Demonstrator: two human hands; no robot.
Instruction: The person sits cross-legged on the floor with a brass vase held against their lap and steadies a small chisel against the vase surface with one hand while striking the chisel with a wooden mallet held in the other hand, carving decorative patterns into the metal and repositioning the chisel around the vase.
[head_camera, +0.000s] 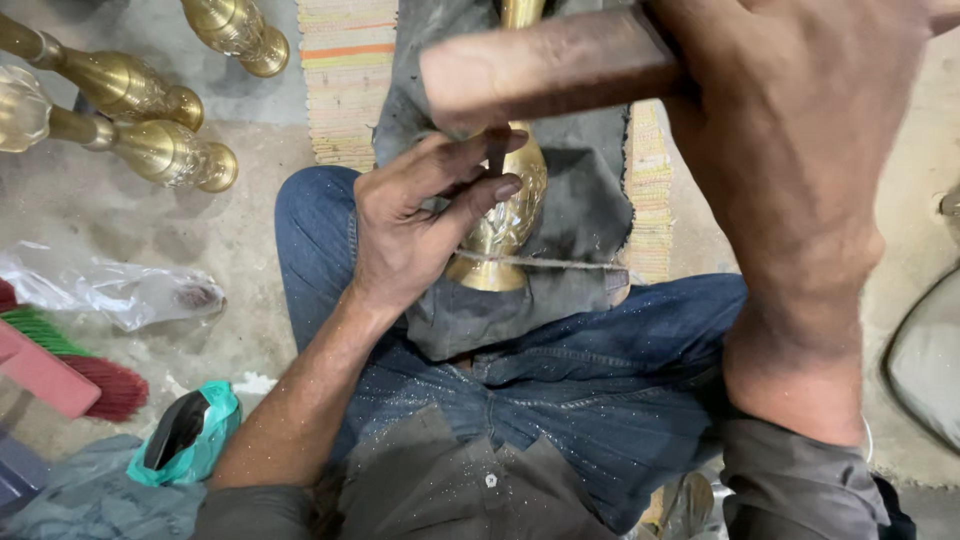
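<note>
Brass vase (508, 215) lies on grey cloth (590, 190) across the lap, tied down with string (560, 263). Left hand (415, 225) pinches a chisel (496, 150) against it; right hand (790, 140) grips a wooden mallet (550, 65) above.

Vase (510, 215) on cloth (590, 200) (across lap), mallet (550, 65) above.

No labels, signs or screens in view. Packaging only, all on floor at frame left: clear crumpled plastic bag (120, 290), approx. mid-left, lying flat. Teal plastic bag (200, 440), lower left, wrapped round a black object. Grey plastic bag (90, 500), bottom-left corner, touching the teal one.
</note>
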